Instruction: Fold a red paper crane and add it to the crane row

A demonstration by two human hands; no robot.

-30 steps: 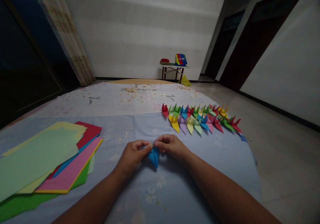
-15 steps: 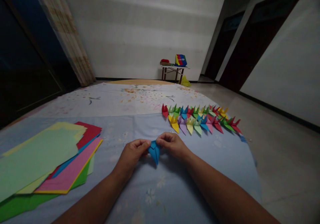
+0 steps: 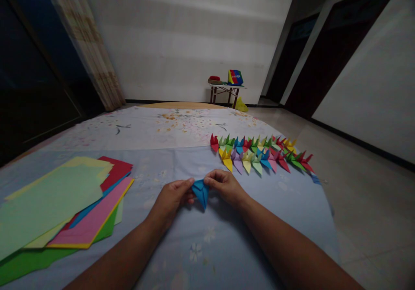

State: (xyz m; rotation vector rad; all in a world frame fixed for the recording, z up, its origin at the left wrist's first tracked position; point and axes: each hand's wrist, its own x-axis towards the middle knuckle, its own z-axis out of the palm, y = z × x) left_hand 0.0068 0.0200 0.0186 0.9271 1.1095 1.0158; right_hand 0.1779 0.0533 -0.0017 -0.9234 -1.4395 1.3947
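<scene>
Blue folded paper (image 3: 200, 192) held over the tablecloth (image 3: 181, 162)
Its edges are pinched by left hand (image 3: 173, 197) and right hand (image 3: 226, 188), separated from the paper cranes (image 3: 264, 159) by a tablecloth strip

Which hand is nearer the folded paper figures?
Right. The right hand is just this side of the figures; the left hand is farther away, at the left edge of the blue paper.
</scene>
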